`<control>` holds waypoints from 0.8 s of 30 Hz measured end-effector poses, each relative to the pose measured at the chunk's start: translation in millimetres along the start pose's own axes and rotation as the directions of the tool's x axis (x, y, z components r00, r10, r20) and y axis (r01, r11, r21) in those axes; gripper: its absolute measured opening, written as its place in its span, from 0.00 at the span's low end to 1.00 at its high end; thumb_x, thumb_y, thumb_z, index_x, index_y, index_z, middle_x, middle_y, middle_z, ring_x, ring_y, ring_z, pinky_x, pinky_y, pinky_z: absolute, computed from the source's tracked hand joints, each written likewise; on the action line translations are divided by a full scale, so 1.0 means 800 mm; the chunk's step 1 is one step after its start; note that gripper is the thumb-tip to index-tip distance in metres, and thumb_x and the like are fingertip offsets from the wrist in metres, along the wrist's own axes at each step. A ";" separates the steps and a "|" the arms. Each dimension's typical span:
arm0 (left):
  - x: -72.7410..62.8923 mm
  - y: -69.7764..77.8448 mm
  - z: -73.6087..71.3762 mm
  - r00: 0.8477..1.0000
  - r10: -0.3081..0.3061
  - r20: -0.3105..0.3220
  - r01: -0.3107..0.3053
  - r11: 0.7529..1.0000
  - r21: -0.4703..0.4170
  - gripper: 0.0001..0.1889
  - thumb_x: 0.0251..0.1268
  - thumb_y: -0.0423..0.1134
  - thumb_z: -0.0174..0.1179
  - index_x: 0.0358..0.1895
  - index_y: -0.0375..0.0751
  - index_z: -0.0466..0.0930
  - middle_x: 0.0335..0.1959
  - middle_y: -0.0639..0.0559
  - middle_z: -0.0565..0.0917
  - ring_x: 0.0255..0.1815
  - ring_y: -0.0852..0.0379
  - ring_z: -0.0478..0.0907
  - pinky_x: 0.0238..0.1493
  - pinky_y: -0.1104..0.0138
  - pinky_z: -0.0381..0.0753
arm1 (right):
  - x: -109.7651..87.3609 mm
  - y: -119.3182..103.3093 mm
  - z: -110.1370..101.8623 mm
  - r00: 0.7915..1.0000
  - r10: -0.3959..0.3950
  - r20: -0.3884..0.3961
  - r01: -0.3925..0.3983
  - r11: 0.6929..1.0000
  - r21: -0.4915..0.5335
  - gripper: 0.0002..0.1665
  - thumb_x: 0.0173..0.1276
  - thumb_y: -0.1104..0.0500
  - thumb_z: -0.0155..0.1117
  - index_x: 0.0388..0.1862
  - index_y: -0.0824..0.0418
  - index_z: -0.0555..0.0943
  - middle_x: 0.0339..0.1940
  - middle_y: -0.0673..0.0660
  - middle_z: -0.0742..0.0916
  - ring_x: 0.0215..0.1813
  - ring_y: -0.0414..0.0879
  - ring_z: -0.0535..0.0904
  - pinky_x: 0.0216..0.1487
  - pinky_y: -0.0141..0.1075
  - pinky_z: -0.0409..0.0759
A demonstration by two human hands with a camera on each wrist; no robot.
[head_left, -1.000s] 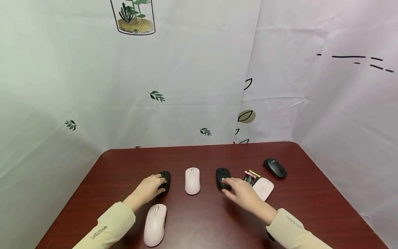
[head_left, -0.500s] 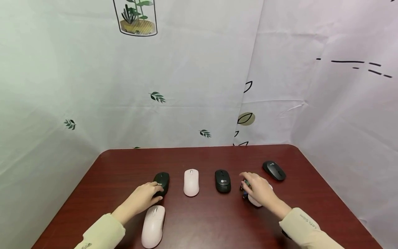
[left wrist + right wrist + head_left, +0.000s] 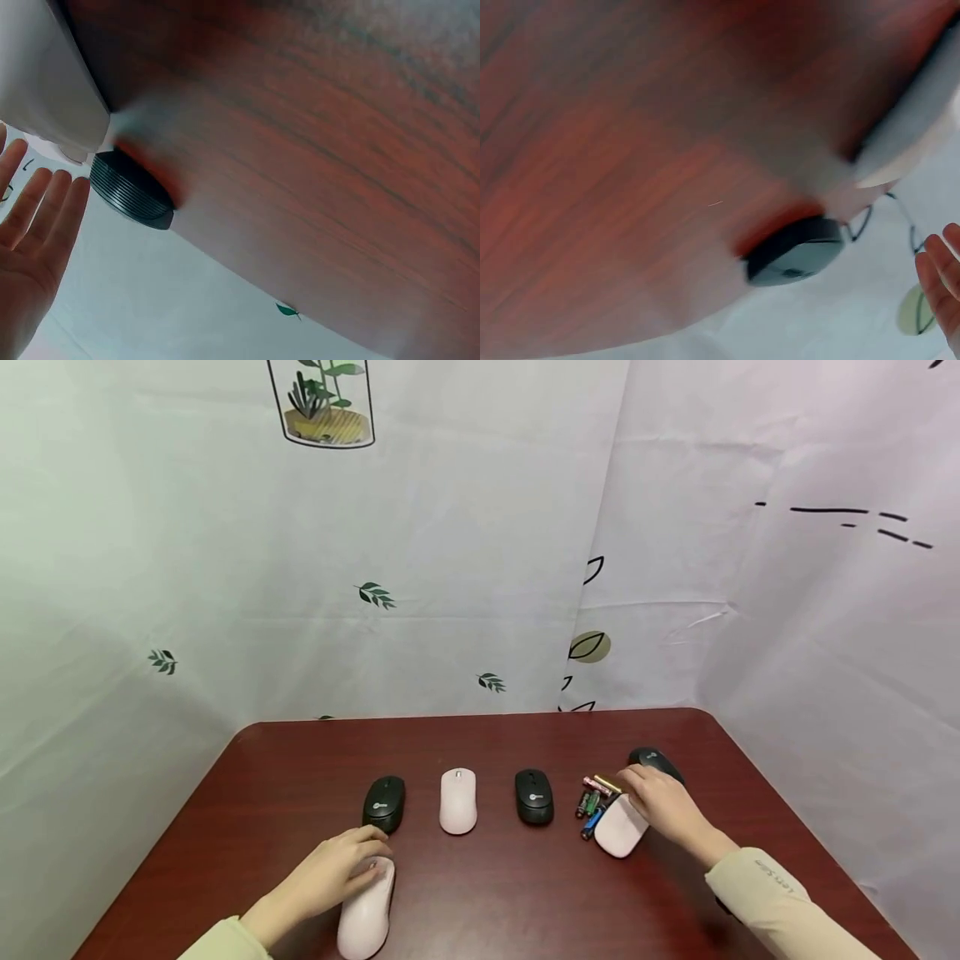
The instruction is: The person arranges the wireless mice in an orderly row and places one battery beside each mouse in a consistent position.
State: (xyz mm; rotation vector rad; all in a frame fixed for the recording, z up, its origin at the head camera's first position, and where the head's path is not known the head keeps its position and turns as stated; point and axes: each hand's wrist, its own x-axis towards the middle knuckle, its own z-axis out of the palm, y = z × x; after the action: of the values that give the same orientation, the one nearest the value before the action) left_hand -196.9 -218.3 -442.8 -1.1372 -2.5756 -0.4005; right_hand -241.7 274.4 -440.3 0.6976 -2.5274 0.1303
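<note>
In the head view my left hand [image 3: 330, 872] is over the front end of the large white mouse [image 3: 365, 914] at the near left. In the left wrist view its fingers are fairly straight beside that mouse [image 3: 45, 82], and nothing is gripped. Just beyond the fingertips lies a black mouse [image 3: 385, 802]. My right hand [image 3: 663, 806] hovers with relaxed fingers at the right edge of another white mouse [image 3: 622, 828]. Its fingertips overlap the front of a black mouse [image 3: 654, 761] at the far right, partly hidden by the hand.
A white mouse [image 3: 458, 802] and a black mouse [image 3: 534, 797] stand in the middle of the dark red table [image 3: 480, 893]. Several small batteries [image 3: 592, 802] lie left of the right-hand white mouse. A pale printed curtain [image 3: 450, 527] hangs behind and around the table.
My left hand has drawn back from the black mouse to the large white one. My right hand has moved right, from the middle black mouse across the batteries and white mouse.
</note>
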 end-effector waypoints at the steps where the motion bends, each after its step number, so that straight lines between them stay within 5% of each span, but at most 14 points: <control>1: -0.002 0.001 0.000 1.000 0.005 0.003 -0.005 1.000 -0.009 0.07 0.54 0.40 0.67 0.37 0.51 0.83 0.42 0.57 0.80 0.39 0.58 0.79 0.33 0.64 0.78 | -0.001 0.004 0.000 1.000 0.005 0.011 -0.005 1.000 -0.003 0.15 0.53 0.68 0.70 0.41 0.63 0.81 0.37 0.56 0.84 0.39 0.49 0.81 0.38 0.42 0.80; 8: -0.008 0.014 -0.008 0.998 0.006 0.059 -0.004 0.999 -0.039 0.08 0.53 0.41 0.67 0.37 0.51 0.82 0.42 0.57 0.80 0.42 0.58 0.77 0.33 0.63 0.78 | -0.002 0.034 -0.005 0.998 -0.003 0.058 0.008 0.997 -0.077 0.19 0.49 0.72 0.71 0.42 0.66 0.81 0.41 0.62 0.84 0.42 0.55 0.80 0.39 0.47 0.79; 15: -0.008 0.027 -0.017 0.995 0.039 0.097 -0.038 0.999 -0.011 0.10 0.51 0.42 0.69 0.37 0.52 0.81 0.40 0.58 0.78 0.42 0.58 0.77 0.26 0.65 0.76 | 0.003 0.058 -0.009 0.989 -0.139 0.057 0.148 0.966 -0.211 0.17 0.49 0.70 0.71 0.40 0.65 0.81 0.39 0.61 0.83 0.43 0.56 0.79 0.41 0.49 0.77; 24: -0.014 0.024 -0.024 0.973 0.079 0.216 -0.070 0.996 -0.047 0.16 0.49 0.48 0.69 0.43 0.52 0.82 0.45 0.55 0.79 0.46 0.55 0.76 0.38 0.64 0.79 | 0.002 0.088 -0.018 0.963 -0.207 0.170 0.245 0.937 -0.249 0.22 0.50 0.73 0.67 0.47 0.62 0.80 0.45 0.62 0.81 0.49 0.58 0.76 0.44 0.51 0.74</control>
State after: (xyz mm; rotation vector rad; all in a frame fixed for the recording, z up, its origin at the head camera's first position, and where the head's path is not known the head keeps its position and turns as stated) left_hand -172.5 -220.3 -426.9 -1.3563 -2.7100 -0.3260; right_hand -271.6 337.7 -424.0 0.9057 -2.5063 -0.3488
